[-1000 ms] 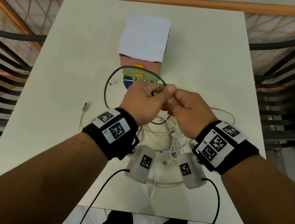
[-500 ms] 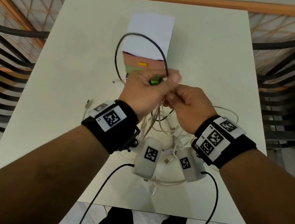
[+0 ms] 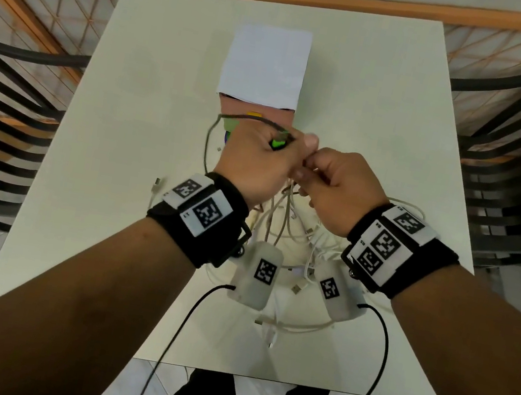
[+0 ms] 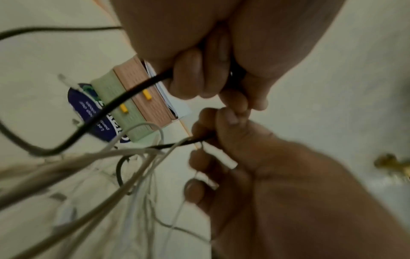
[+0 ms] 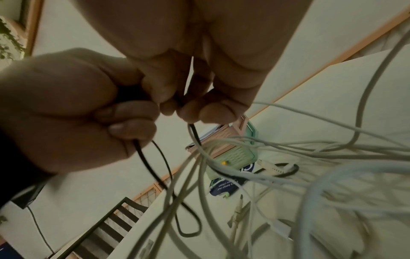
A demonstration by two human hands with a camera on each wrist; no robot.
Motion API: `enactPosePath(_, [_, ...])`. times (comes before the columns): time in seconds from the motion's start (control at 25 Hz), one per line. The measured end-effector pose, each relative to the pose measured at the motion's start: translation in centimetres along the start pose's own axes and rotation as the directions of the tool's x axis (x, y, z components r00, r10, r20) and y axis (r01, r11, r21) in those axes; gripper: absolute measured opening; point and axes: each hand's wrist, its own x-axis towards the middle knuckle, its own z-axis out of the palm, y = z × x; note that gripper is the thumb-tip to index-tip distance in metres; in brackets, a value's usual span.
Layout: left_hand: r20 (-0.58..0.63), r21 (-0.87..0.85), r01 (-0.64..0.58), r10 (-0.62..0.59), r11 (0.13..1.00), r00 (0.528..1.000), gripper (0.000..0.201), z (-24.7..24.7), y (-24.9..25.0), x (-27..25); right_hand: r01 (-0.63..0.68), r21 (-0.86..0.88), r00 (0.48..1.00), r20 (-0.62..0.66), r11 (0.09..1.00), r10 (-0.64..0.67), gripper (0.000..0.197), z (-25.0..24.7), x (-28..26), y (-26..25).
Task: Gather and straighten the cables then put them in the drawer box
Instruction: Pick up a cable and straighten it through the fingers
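Black cable (image 4: 106, 106) first: the left hand (image 3: 259, 158) is balled tight around it, with the green plug (image 3: 276, 143) poking out by the thumb. A wide loop arcs away to the left above the table (image 3: 146, 128). The right hand (image 3: 333, 189) sits knuckle to knuckle with it, thumb and fingertips pinching another run of that black cable along with a few strands of the white cables (image 3: 284, 215). The rest of that pale bundle hangs below both wrists and pools in a tangle on the tabletop, loose connectors scattered towards the near edge. Just beyond the hands stands the drawer box (image 3: 265, 62), paper-covered on top, its pink and green fronts facing this way. Whether a drawer is open I cannot tell. Nothing is in it yet. The danger, as I read it, is the crossing: black threads through white below the right hand, so a hard pull to straighten it could cinch a knot, or drag the whole heap off the near edge. That free loop could also hook the drawer box and shove it.
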Motion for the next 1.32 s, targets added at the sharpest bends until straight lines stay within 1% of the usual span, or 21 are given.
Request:
enactPosePath(0.12, [-0.139,-0.279,0.078,-0.121,0.957,0.983,0.032,-0.9,1.4,1.2,-0.031,-0.141,0.999,-0.027,0.99,0.028,0.004,0.2,0.5,1.2])
enactPosePath(0.2, [-0.132,-0.421,0.113,-0.184,0.9,0.974,0.035,-1.4,1.8,1.4,-0.062,-0.181,0.997,-0.049,0.982,0.054,0.009,0.1,0.7,1.8])
enactPosePath(0.24, [-0.102,-0.39,0.125,-0.178,0.912,0.979,0.032,-1.3,1.6,1.4,-0.056,-0.196,0.998,-0.052,0.979,0.047,0.013,0.0,0.7,1.8])
enactPosePath(0.36, [0.072,-0.006,0.074,-0.074,0.997,0.995,0.018,0.1,0.1,0.4,0.052,-0.187,0.998,-0.022,0.981,-0.057,0.019,-0.3,0.7,1.1])
enactPosePath(0.4, [0.059,0.045,0.041,-0.044,0.998,0.997,0.019,0.4,0.0,0.4,0.073,-0.167,0.997,-0.01,0.983,-0.076,0.018,-0.3,0.6,0.9])
enactPosePath(0.44, [-0.011,0.033,0.038,-0.038,0.999,0.999,0.02,0.3,0.0,0.7,0.064,-0.163,0.998,-0.008,0.985,-0.066,0.018,-0.2,0.6,0.8])
enactPosePath(0.52, [-0.162,-0.15,0.039,-0.063,0.988,0.985,0.021,-0.4,0.8,1.3,0.005,-0.208,1.0,-0.008,0.978,-0.007,0.013,-0.3,0.8,1.3])
enactPosePath(0.56, [-0.168,-0.254,0.03,-0.075,0.967,0.983,0.021,-0.6,1.1,1.5,-0.018,-0.234,1.0,0.0,0.972,0.019,0.012,-0.3,0.8,1.4])
enactPosePath(0.6, [-0.131,-0.286,0.033,-0.073,0.958,0.989,0.019,-0.8,1.1,1.6,-0.023,-0.237,1.0,0.011,0.971,0.027,0.012,-0.3,0.7,1.5])
enactPosePath(0.64, [-0.074,-0.211,0.049,-0.066,0.976,0.995,0.016,-0.6,0.7,1.7,-0.004,-0.212,1.0,0.015,0.977,0.007,0.012,-0.4,0.6,1.4])
enactPosePath(0.72, [0.055,0.067,0.023,-0.026,0.998,0.998,0.017,0.1,0.3,0.8,0.049,-0.138,0.999,0.001,0.989,-0.049,0.019,-0.5,0.6,0.8])
enactPosePath(0.76, [0.023,0.139,0.012,-0.016,0.99,1.0,0.024,0.4,0.1,0.8,0.057,-0.129,0.998,-0.001,0.99,-0.057,0.018,-0.5,0.6,0.6])
enactPosePath(0.8, [-0.06,0.112,0.039,-0.032,0.993,0.998,0.028,0.4,0.0,1.2,0.038,-0.147,0.999,0.004,0.988,-0.038,0.017,-0.5,0.6,0.6])
enactPosePath(0.88, [-0.16,-0.135,0.07,-0.091,0.988,0.983,0.029,0.0,0.5,1.9,-0.043,-0.202,0.998,0.027,0.978,0.05,0.013,-0.4,0.6,0.9])
enactPosePath(0.92, [-0.145,-0.191,0.066,-0.095,0.979,0.985,0.028,-0.1,0.6,2.2,-0.073,-0.192,0.996,0.036,0.979,0.081,0.013,-0.4,0.6,1.1])
enactPosePath(1.0, [-0.03,-0.055,0.047,-0.049,0.997,0.998,0.029,0.1,0.5,2.0,-0.069,-0.089,0.997,0.031,0.994,0.072,0.017,-0.5,0.5,1.1])
enactPosePath(1.08, [-0.016,0.066,-0.003,0.004,0.998,1.0,0.033,0.7,0.3,1.5,-0.035,0.04,0.999,0.002,0.999,0.035,0.019,-0.7,0.3,0.5])
enactPosePath(1.16, [-0.056,-0.039,0.026,-0.028,0.999,0.998,0.021,0.9,0.2,1.6,-0.018,0.143,0.999,-0.036,0.99,0.024,0.017,-1.3,0.3,0.0])
enactPosePath(1.2, [-0.016,-0.106,0.042,-0.044,0.993,0.999,0.014,0.8,0.5,1.5,-0.006,0.169,0.999,-0.042,0.986,0.013,0.018,-1.5,0.3,-0.2])
enactPosePath(1.24, [0.046,-0.127,0.07,-0.065,0.989,0.997,0.021,0.7,0.8,1.4,0.007,0.169,0.999,-0.042,0.986,0.0,0.019,-1.8,0.3,-0.3])
enactPosePath(1.32, [0.178,-0.056,0.137,-0.125,0.989,0.976,0.032,0.5,0.6,1.2,0.019,0.142,0.998,-0.061,0.99,-0.011,0.019,-2.2,0.1,-0.3])
